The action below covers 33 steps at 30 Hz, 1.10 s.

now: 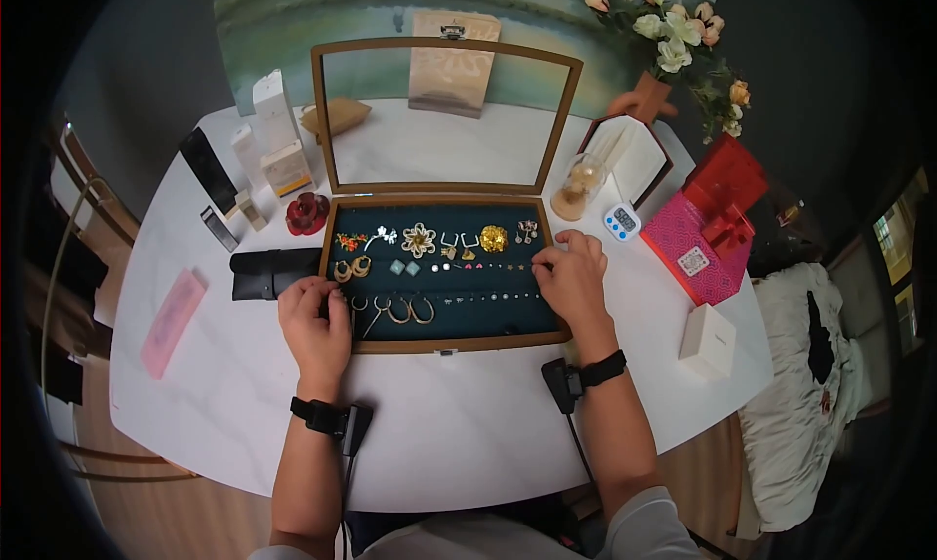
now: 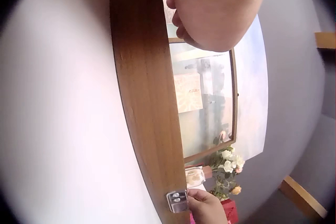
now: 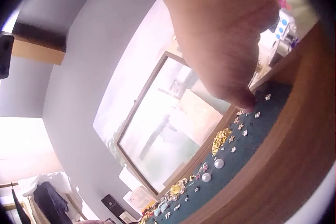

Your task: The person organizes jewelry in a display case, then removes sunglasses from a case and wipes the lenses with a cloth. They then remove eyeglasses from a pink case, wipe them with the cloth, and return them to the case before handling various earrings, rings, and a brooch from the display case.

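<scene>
Right hand (image 1: 574, 275) seemingly pinches a tiny stud in the jewelry box (image 1: 449, 343); left hand (image 1: 314, 318) curled, grip unclear.

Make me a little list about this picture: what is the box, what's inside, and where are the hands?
box: wooden jewelry box, glass lid standing open
inside: earrings and small studs on dark green lining
left hand: at the box's left end, near the hoop earrings
right hand: at the right end, fingers by the studs
table: white
</scene>
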Motion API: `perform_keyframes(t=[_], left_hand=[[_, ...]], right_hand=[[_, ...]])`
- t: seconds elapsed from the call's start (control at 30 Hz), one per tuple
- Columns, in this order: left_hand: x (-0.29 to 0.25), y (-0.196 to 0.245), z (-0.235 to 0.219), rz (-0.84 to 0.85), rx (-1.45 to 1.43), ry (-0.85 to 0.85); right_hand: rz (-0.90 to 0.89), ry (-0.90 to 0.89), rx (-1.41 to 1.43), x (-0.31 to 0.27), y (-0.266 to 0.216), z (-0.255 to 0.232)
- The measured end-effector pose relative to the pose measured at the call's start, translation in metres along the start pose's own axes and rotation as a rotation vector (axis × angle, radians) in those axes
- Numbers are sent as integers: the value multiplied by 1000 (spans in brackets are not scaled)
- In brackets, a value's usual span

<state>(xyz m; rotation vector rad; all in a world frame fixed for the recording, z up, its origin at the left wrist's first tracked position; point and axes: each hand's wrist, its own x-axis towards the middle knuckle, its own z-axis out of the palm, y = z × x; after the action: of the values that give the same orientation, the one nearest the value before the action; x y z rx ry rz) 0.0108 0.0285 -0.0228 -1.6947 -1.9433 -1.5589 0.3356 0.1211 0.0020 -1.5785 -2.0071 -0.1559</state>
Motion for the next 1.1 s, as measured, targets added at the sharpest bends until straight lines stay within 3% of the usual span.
perform_keyframes(t=[0.47, 0.67, 1.1], left_hand=[[0, -1, 0, -17, -1, -29], [1, -2, 0, -5, -3, -12], [0, -4, 0, -15, -21, 3]], right_hand=[[-152, -198, -26, 13, 2, -15], [-121, -57, -26, 9, 20, -21], [-164, -125, -69, 4, 16, -17]])
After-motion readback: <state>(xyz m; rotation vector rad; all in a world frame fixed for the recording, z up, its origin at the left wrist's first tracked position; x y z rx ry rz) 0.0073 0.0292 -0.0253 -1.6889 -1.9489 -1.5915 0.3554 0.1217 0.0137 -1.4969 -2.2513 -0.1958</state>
